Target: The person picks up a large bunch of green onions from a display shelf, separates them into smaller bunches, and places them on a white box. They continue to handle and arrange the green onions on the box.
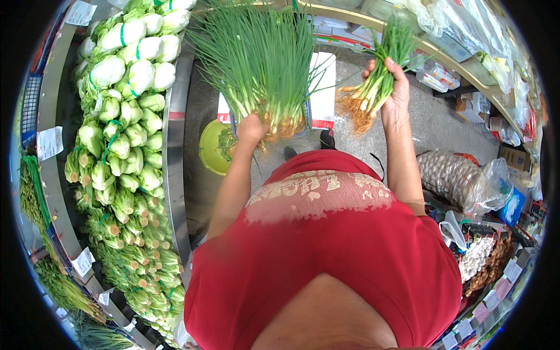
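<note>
A large heap of green onions (267, 65) with roots towards me lies in a blue plastic basket (309, 116), which stands on a white box (323, 87). My left hand (252, 130) is at the root ends on the left of this heap, fingers curled round some stalks. Raised to the right of the basket, my right hand (396, 89) grips a smaller bunch of green onions (372, 89), its brown roots hanging down to the left. A yellow-green bowl (210, 148) with green scraps stands on the floor left of the basket.
Bundled lettuce and cabbages (127, 122) fill the display at left, behind a metal edge (175, 153). Curved shelving (463, 57) with plastic bags runs along the upper right. A net sack of garlic (450, 179) lies at right, near a crate holding peeled-looking white garlic (477, 258).
</note>
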The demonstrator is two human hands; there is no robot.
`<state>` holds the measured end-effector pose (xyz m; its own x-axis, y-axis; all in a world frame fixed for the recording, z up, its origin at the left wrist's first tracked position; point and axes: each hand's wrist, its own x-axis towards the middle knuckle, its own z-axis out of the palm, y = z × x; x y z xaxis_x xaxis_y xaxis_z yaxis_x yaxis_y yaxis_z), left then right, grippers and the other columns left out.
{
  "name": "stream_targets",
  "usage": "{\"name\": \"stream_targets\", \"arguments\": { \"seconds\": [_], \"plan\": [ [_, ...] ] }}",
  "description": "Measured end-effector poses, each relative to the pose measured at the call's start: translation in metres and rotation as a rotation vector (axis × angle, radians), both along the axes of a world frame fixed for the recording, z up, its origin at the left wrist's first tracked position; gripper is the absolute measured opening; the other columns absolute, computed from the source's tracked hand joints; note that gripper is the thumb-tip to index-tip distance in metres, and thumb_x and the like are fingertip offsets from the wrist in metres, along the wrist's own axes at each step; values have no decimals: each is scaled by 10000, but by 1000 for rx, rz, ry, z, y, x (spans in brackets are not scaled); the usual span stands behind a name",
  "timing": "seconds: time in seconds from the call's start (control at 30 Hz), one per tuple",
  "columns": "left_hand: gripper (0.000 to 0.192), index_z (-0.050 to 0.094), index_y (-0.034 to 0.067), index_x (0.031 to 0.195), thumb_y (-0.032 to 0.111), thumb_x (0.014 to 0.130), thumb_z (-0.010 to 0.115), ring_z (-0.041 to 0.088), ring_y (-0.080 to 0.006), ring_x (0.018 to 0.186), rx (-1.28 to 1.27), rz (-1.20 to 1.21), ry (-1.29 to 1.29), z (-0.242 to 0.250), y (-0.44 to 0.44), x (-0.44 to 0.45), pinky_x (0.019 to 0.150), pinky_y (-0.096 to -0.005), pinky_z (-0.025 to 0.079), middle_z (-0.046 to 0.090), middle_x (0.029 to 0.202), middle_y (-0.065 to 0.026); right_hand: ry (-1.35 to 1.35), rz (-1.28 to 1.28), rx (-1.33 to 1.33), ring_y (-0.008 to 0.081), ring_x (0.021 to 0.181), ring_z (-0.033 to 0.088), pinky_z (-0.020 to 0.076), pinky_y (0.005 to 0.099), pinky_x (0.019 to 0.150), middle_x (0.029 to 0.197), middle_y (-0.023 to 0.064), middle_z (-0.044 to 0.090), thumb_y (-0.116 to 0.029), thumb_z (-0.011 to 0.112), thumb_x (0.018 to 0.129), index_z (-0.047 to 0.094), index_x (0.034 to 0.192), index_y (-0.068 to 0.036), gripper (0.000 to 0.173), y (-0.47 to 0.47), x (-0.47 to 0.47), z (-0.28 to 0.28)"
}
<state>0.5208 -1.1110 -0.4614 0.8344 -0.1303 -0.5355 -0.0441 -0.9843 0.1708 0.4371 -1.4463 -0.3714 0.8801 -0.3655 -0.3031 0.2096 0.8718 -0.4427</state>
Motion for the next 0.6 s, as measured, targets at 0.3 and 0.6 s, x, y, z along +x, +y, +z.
{"name": "stream_targets", "arguments": {
  "seconds": [0.3,0.6],
  "plan": [
    [186,646,13,798,171,705,678,595,-247,593,-362,135,167,-24,22,0,555,-353,471,635,708,-121,56,36,-6,246,678,619,549,386,641,784,143,602,-106,630,774,523,949,-6,229,22,-6,5],
    [126,597,68,679,70,803,623,424,-46,467,-1106,526,333,22,23,10,437,-187,313,507,551,29,84,79,-45,244,670,614,544,373,650,774,147,605,-122,637,772,522,927,-14,221,23,-7,6]
  ]
}}
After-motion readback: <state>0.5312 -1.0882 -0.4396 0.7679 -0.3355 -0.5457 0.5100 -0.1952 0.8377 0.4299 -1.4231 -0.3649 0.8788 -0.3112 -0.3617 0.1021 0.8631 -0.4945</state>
